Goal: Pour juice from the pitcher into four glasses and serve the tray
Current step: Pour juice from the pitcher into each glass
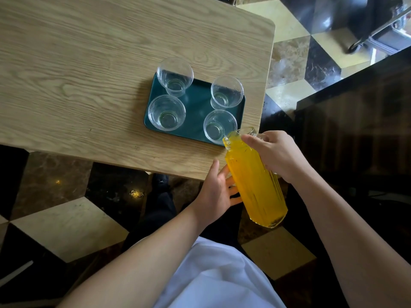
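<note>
A ribbed glass pitcher (pixel 255 181) full of orange juice is tilted, its mouth just above the near right glass (pixel 219 127). My right hand (pixel 273 154) grips the pitcher near its neck. My left hand (pixel 216 192) rests flat against the pitcher's lower side, fingers spread. Three more clear glasses stand on the dark green tray (pixel 195 107): far left (pixel 175 76), near left (pixel 166 113) and far right (pixel 226 91). All look empty. No juice stream is visible.
The tray sits near the right front corner of a light wooden table (pixel 89 74). Patterned black, beige and brown floor tiles (pixel 66 218) surround it. A dark cabinet (pixel 355 130) stands to the right.
</note>
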A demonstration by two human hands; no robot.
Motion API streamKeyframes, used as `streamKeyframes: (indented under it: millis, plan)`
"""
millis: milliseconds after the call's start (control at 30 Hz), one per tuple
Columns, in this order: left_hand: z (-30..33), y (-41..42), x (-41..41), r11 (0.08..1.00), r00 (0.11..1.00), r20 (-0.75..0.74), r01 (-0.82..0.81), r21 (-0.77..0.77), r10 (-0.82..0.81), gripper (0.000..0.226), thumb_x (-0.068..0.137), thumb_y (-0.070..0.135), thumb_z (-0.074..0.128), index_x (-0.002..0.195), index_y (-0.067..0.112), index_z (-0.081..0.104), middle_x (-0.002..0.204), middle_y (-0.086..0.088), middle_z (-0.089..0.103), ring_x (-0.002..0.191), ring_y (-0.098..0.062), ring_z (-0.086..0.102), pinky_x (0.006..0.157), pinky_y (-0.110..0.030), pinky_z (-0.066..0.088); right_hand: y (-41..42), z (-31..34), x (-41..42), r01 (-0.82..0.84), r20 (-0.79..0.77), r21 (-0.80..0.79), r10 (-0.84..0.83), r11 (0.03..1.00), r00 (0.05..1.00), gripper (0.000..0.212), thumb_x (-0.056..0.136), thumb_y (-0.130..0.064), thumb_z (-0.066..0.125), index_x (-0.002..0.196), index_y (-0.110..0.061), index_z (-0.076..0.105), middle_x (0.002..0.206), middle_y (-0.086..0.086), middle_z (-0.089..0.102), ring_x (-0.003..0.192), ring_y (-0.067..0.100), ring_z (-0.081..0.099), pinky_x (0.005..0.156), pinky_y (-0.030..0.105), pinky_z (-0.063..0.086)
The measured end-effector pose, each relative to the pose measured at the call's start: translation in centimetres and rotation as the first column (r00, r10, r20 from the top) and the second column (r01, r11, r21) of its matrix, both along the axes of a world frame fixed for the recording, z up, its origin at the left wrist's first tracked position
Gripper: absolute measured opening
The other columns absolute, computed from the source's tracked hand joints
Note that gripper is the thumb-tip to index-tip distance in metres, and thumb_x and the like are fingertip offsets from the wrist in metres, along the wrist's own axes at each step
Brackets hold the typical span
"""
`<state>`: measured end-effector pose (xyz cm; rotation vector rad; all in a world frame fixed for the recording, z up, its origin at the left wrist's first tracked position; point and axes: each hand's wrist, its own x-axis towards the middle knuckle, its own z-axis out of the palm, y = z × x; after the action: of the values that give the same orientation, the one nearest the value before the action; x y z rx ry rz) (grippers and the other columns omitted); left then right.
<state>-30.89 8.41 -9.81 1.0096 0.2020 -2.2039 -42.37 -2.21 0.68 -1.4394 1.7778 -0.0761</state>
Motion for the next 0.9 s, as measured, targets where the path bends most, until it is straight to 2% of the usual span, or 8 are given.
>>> streamKeyframes:
  millis: [100, 367, 500, 633, 900]
  plan:
    - [-0.1, 0.0, 0.1, 1.0, 1.0, -0.012, -0.02, 0.021, 0.02, 0.062, 0.093, 0.073, 0.026, 0.135, 0.04, 0.058, 0.134, -0.007, 0.066, 0.125, -0.031, 0.06, 0.106, -0.058, 0.042, -0.2, 0.1, 0.1, -0.012, -0.018, -0.003, 0.012, 1.0, 1.0, 0.071, 0.089, -0.062, 0.066, 0.095, 0.01, 0.066, 0.065, 0.008, 0.052, 0.058, 0.023, 0.045, 0.056, 0.039, 0.038]
    - [0.0, -0.2, 0.0, 0.999, 0.998, -0.05, -0.038, 0.012, 0.038, 0.056, 0.097, 0.064, 0.027, 0.135, 0.038, 0.059, 0.133, -0.008, 0.066, 0.122, -0.031, 0.062, 0.102, -0.058, 0.046, -0.7, 0.3, 0.2, -0.001, -0.023, 0.015, 0.002, 1.0, 1.0, 0.07, 0.088, -0.062, 0.067, 0.096, 0.008, 0.068, 0.067, 0.009, 0.055, 0.059, 0.024, 0.047, 0.058, 0.039, 0.039]
    - [0.3, -0.2, 0.1, 0.999, 0.997, -0.067, -0.04, -0.006, 0.04, 0.051, 0.098, 0.056, 0.029, 0.126, 0.037, 0.067, 0.131, -0.01, 0.067, 0.12, -0.031, 0.064, 0.095, -0.054, 0.051, -0.9, 0.5, 0.3, 0.014, -0.015, 0.036, -0.014, 0.999, 1.0, 0.064, 0.089, -0.059, 0.069, 0.093, 0.005, 0.069, 0.062, 0.004, 0.053, 0.053, 0.017, 0.044, 0.057, 0.036, 0.038]
    - [0.5, -0.2, 0.2, 0.998, 0.997, -0.069, -0.042, -0.037, 0.039, 0.05, 0.096, 0.049, 0.031, 0.125, 0.033, 0.068, 0.128, -0.01, 0.068, 0.121, -0.032, 0.062, 0.095, -0.053, 0.053, -1.1, 0.4, 0.5, 0.011, -0.009, 0.049, -0.01, 0.999, 1.0, 0.062, 0.089, -0.058, 0.068, 0.094, 0.004, 0.069, 0.064, 0.005, 0.054, 0.054, 0.017, 0.045, 0.058, 0.037, 0.039]
    - [0.6, -0.2, 0.4, 0.999, 0.996, -0.081, -0.045, -0.029, 0.043, 0.051, 0.096, 0.051, 0.03, 0.128, 0.033, 0.066, 0.13, -0.01, 0.067, 0.124, -0.032, 0.06, 0.1, -0.056, 0.049, -1.4, 0.3, 0.6, 0.026, -0.011, 0.066, -0.025, 0.998, 1.0, 0.06, 0.089, -0.057, 0.07, 0.089, 0.003, 0.069, 0.056, -0.001, 0.051, 0.048, 0.013, 0.042, 0.054, 0.035, 0.036]
